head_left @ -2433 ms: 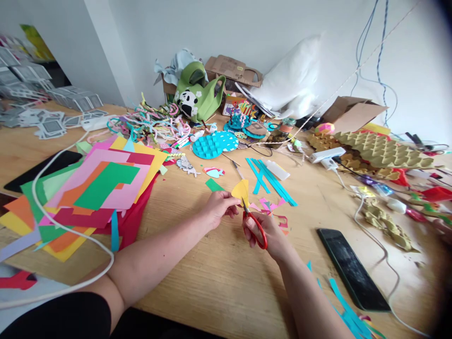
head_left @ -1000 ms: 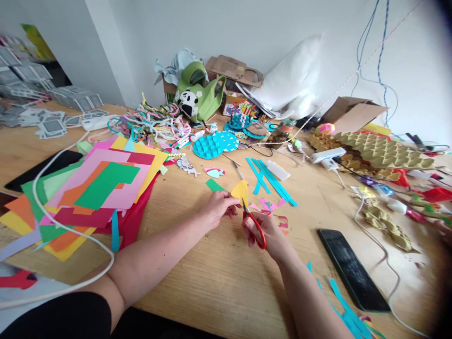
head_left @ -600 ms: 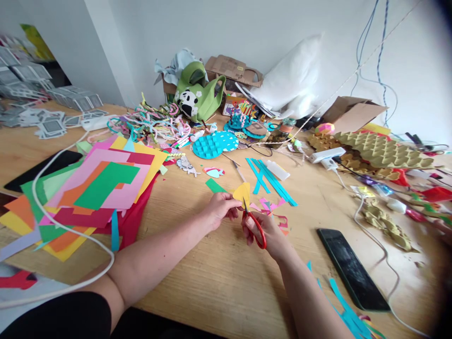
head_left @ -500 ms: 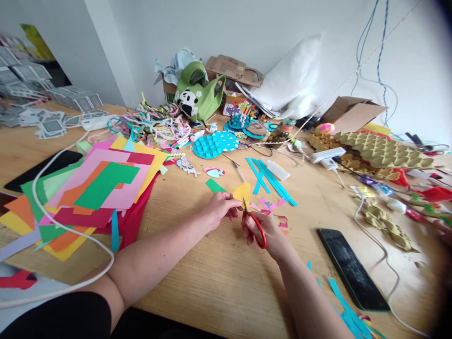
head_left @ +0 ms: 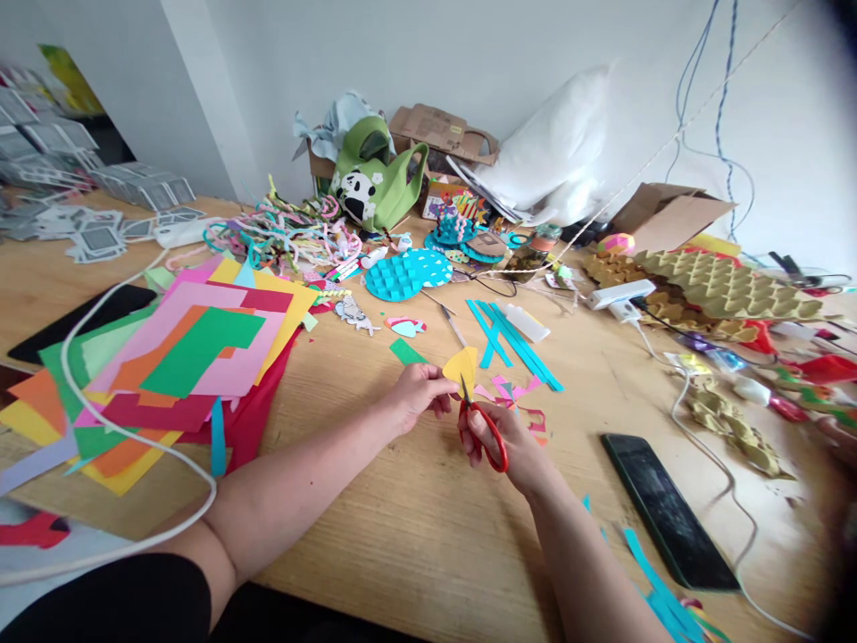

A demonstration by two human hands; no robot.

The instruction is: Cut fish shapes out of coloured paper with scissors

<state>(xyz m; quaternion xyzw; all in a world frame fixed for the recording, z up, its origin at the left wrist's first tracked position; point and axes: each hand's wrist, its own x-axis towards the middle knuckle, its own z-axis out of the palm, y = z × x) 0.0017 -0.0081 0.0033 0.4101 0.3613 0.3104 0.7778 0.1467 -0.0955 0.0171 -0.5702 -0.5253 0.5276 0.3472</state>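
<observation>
My left hand (head_left: 423, 393) pinches a small piece of yellow paper (head_left: 461, 364) by its lower left edge, above the middle of the table. Red-handled scissors (head_left: 494, 439) are in my right hand (head_left: 505, 442), with the blades pointing up and away at the yellow paper. The blade tips overlap the paper's lower part; how deep they cut I cannot tell. A green paper strip (head_left: 407, 351) lies just beyond my left hand. Pink paper scraps (head_left: 532, 420) lie beside my right hand, and blue strips (head_left: 526, 348) are behind them.
Stacked coloured paper (head_left: 201, 348) covers the left side, crossed by a white cable (head_left: 73, 384). A phone (head_left: 669, 509) lies at right. Farther back are a green panda bag (head_left: 381, 179), fish cut-outs (head_left: 406, 327), a blue craft piece (head_left: 402, 275) and egg-carton sheets (head_left: 729, 281).
The yellow paper has shifted and turned very slightly to the right at the blades. The scissors' red handle has moved a touch to the right; both hands stay nearly in place.
</observation>
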